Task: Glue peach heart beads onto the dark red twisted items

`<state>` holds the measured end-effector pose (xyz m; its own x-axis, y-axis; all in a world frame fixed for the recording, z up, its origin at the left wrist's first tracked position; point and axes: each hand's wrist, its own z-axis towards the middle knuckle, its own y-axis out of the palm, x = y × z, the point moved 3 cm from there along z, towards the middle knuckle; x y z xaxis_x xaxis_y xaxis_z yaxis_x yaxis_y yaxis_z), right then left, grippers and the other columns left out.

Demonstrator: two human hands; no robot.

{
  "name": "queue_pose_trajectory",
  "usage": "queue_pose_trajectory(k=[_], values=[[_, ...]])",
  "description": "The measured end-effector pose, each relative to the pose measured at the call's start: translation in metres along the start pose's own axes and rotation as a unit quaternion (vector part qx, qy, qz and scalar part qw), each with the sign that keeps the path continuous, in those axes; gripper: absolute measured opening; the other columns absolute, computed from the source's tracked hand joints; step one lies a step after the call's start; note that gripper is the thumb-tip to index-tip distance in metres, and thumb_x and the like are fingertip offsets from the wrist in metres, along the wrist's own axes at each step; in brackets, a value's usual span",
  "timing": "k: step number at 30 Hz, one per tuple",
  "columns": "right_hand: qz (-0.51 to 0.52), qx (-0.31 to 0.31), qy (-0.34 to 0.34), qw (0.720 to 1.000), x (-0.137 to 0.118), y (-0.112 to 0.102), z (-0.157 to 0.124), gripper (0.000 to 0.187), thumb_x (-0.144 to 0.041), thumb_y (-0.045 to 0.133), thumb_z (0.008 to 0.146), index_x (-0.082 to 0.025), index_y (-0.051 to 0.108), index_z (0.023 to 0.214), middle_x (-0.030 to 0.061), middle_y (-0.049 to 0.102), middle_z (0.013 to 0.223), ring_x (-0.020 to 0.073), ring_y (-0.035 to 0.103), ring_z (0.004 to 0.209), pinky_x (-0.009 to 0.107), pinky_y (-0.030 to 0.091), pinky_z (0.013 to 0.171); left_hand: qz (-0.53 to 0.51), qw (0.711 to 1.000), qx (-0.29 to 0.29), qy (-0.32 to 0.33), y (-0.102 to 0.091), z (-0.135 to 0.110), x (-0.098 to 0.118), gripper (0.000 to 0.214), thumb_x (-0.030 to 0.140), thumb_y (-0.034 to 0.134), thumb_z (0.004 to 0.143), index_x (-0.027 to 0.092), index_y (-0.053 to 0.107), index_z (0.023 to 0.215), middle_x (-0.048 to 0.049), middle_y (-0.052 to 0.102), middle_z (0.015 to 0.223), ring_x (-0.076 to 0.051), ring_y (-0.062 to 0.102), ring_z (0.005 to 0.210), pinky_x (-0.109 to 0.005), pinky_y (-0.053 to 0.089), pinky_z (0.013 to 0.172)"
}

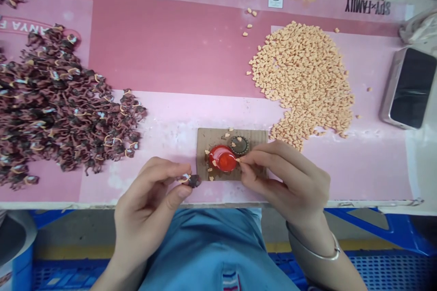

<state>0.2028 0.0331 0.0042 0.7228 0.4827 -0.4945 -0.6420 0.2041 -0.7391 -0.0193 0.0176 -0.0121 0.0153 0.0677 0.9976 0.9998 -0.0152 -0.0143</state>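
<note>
My left hand [153, 200] pinches a small dark brown figurine [191, 180] with a pale band between thumb and forefinger, just left of a cardboard piece [203, 141]. My right hand [283, 175] is closed in a pinch on a tiny beige plastic piece [238, 160], at the right rim of a small red dish [218, 157]. The dish holds something wet and shiny. It sits on the cardboard beside a round dark bottle cap [239, 145], with several loose beige bits around it.
A big heap of dark brown figurines [68, 109] covers the table's left side. A large pile of beige pieces [303, 82] lies to the right, with strays around it. Far right are a phone [411, 88] and a crumpled clear plastic bag [421, 27]. The table's front edge [102, 205] runs below my hands.
</note>
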Motion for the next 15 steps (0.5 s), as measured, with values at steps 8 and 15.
queue_pose_trajectory(k=[8, 15], values=[[0.026, 0.014, 0.014, 0.999, -0.006, -0.004, -0.001, 0.02, -0.001, 0.067, 0.094, -0.021, 0.064, 0.093, 0.0031, 0.076, 0.08, 0.0139, 0.074, 0.071, 0.024, 0.061, 0.064, -0.196, 0.971, -0.085, -0.107, 0.016, 0.006, -0.001, 0.013, 0.026, 0.088, 0.091, 0.032, 0.087, 0.103, 0.0003, 0.071, 0.083, -0.008, 0.07, 0.071, -0.01, 0.061, 0.065], [0.093, -0.014, -0.011, 0.996, -0.032, -0.012, 0.005, 0.02, -0.005, 0.066, 0.096, -0.022, 0.063, 0.089, -0.0014, 0.073, 0.073, 0.0103, 0.067, 0.063, 0.024, 0.06, 0.065, -0.357, 0.875, -0.185, -0.269, 0.028, -0.004, -0.007, 0.015, 0.025, 0.085, 0.094, 0.032, 0.085, 0.107, 0.0012, 0.077, 0.085, -0.006, 0.076, 0.074, -0.009, 0.061, 0.071]])
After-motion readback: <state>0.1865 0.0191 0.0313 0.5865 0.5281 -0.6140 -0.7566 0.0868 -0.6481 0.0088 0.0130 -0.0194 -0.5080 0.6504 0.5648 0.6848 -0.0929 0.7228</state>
